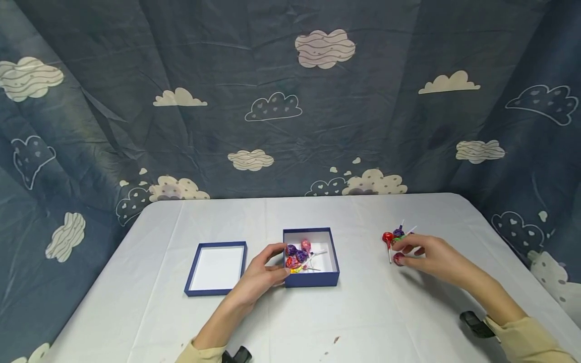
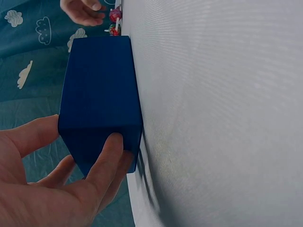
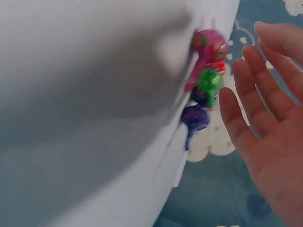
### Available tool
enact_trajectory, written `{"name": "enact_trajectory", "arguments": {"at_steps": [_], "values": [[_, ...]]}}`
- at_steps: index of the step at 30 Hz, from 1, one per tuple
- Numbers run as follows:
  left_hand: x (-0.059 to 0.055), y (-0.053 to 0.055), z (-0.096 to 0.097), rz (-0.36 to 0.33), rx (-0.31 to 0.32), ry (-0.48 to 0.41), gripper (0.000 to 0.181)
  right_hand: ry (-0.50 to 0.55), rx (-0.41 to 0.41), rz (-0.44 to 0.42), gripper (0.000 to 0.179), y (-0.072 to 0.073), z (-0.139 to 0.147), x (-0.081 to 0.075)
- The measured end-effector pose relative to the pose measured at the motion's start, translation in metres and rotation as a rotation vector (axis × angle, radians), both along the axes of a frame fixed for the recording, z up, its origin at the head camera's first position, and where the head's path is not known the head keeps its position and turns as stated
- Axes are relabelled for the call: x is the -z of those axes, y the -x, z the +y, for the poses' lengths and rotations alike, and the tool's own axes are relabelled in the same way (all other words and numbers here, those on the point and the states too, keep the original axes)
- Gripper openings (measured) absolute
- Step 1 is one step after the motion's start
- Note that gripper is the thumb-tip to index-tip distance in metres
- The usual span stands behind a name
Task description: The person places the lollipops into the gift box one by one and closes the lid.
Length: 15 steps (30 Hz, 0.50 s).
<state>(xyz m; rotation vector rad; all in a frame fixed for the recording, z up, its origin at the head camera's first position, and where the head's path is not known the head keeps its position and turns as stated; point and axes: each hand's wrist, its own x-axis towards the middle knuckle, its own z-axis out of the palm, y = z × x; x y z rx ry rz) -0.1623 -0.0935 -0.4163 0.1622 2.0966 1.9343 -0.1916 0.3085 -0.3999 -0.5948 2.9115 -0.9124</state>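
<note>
My left hand point(image 1: 265, 269) rests against the left side of a blue box point(image 1: 313, 280). Its thumb touches the near corner, and the fingertips point(image 2: 112, 142) lie on the wall in the left wrist view. Inside the box are several wrapped lollipops point(image 1: 300, 256), purple, pink, red and yellow, with white sticks. At the right, my right hand point(image 1: 428, 257) hovers at a small cluster of lollipops. Its extended fingers point(image 3: 251, 85) stand apart from the candies in the right wrist view. A dark red lollipop point(image 1: 398, 259) sits near the thumb; a red one point(image 1: 387, 238) and a purple one point(image 1: 398, 232) lie beyond.
Left of the box lies a blue-rimmed lid point(image 1: 215, 268), its white inside facing up. A white cloth point(image 1: 363, 312) covers the table. Behind it hangs a dark blue curtain point(image 1: 218, 136) with cloud prints.
</note>
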Motion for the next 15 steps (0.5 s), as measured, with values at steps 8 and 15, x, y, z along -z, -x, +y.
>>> {"name": "enact_trajectory", "arguments": {"at_steps": [8,15], "values": [[0.001,0.0,0.0,-0.004,-0.002,0.013,0.061,-0.01,0.041,-0.088,0.027,0.009,0.01,0.014],[0.0,0.0,-0.001,0.001,0.003,0.006,0.061,-0.022,0.054,-0.114,0.029,0.014,0.01,0.022]]}}
